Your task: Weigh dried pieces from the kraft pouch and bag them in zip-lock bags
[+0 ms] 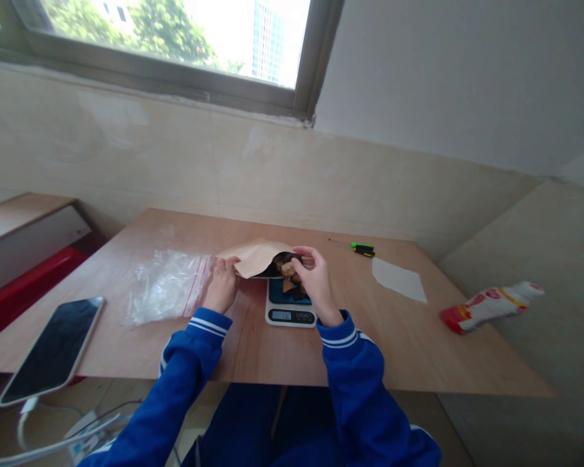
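Note:
A brown paper bag (255, 257) with a dark inside lies tilted, its mouth toward the right, over a kitchen scale (275, 314). My left hand (222, 283) is closed on the bag's left end. My right hand (314, 279) is at the mouth, thumb on the inner side and fingers curled behind the rim. Brown, dried-looking chunks (289, 285) show in the mouth and on the scale's dark blue-green top; their exact kind cannot be made out. The scale's small display is lit, but its digits are too blurred to read.
Left of the bag lies a clear zip bag (168, 288), and a phone (53, 350) with a cable overhangs the table's front left edge. Rightward are a green-and-black screwdriver (363, 248), a white paper sheet (399, 279) and a red-and-white bottle (486, 308) lying tilted.

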Motion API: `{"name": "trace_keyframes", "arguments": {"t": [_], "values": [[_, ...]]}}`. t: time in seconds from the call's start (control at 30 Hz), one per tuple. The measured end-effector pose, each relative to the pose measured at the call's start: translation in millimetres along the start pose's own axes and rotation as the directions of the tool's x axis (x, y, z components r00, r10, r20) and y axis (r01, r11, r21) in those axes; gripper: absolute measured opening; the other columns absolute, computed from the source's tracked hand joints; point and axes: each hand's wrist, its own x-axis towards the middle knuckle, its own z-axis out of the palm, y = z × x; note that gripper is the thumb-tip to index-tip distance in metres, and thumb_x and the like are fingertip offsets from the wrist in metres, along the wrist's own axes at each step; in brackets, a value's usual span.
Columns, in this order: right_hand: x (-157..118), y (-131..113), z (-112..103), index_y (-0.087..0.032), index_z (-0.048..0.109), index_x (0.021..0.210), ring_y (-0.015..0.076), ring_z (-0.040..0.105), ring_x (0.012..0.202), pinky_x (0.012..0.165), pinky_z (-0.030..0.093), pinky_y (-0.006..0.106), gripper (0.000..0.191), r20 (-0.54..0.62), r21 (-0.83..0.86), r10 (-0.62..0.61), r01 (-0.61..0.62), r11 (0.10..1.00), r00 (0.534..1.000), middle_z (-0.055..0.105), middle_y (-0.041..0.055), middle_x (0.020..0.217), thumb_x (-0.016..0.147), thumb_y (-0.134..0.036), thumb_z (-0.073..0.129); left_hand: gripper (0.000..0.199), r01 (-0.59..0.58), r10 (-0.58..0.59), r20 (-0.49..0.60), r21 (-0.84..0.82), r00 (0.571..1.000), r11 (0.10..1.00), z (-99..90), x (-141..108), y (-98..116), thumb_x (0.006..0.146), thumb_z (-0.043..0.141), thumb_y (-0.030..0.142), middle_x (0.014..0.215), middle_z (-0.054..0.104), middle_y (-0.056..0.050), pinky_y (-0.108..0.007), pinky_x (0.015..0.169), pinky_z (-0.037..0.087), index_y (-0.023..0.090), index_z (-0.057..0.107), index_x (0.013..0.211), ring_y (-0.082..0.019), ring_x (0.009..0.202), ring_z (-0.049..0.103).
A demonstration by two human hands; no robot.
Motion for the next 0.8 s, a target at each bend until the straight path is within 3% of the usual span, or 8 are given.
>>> {"name": "trace_keyframes", "arguments": {"t": [0.3, 0.63, 0.8], "values": [[-3, 2, 3, -0.017, 0.060, 0.096, 0.0202, 0.065, 0.087, 0.077, 0.056, 0.036, 0.032, 0.019, 0.110, 0.083, -0.084, 0.990, 0.996, 0.068, 0.0097, 0.100, 0.066, -0.028, 0.068, 0.042, -0.005, 0.005, -0.006, -0.012, 1.000, 1.000, 1.4, 1, -2, 0.079, 0.039, 0.004, 0.109, 0.048, -0.015, -0.045, 0.088, 0.047, 0.011, 0.048, 0.119, -0.028, 0.103, 0.051], [-10, -3, 4, -0.020, 0.055, 0.110, 0.0214, 0.066, 0.099, 0.076, 0.060, 0.031, 0.048, -0.019, 0.075, 0.022, -0.021, 0.997, 1.000, 0.048, 0.0122, 0.127, 0.068, -0.032, 0.073, 0.044, -0.012, 0.012, -0.013, -0.025, 1.000, 1.000, 1.4, 2, -3, 0.076, 0.040, 0.003, 0.108, 0.048, -0.013, -0.046, 0.090, 0.045, 0.014, 0.048, 0.118, -0.027, 0.103, 0.050], [-9, -4, 2, -0.019, 0.056, 0.108, 0.0222, 0.068, 0.098, 0.085, 0.058, 0.034, 0.049, -0.051, 0.101, 0.005, 0.000, 0.995, 0.999, 0.040, 0.0146, 0.136, 0.067, -0.037, 0.076, 0.043, -0.008, 0.007, -0.013, -0.037, 1.000, 0.999, 0.9, 2, -3, 0.077, 0.041, 0.003, 0.107, 0.048, -0.013, -0.045, 0.091, 0.044, 0.014, 0.048, 0.118, -0.027, 0.103, 0.050]]}}
